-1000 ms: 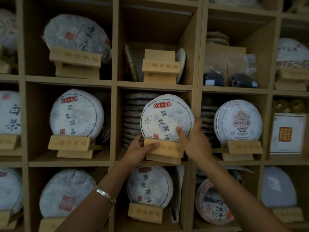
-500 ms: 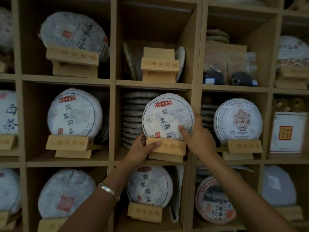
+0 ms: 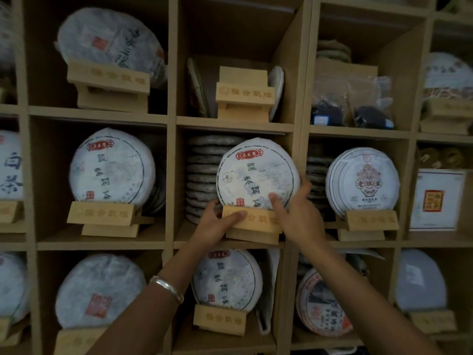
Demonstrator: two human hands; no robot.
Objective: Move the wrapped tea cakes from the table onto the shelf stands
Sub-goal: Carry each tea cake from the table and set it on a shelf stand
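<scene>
Bottom edge of wrapped tea cake (image 3: pixel 257 175) hidden behind front lip of wooden stand (image 3: pixel 252 222). Right hand (image 3: pixel 298 213) covers cake's lower-right rim; fingers behind cake not visible. Left hand (image 3: pixel 217 225) masks stand's left end, incl. part of engraved text. Stack of dark cakes (image 3: pixel 202 172) partly occluded at rear of same compartment. Both forearms cut off by bottom edge. Far-left cakes (image 3: pixel 9 165) cut by left edge, blurred
</scene>
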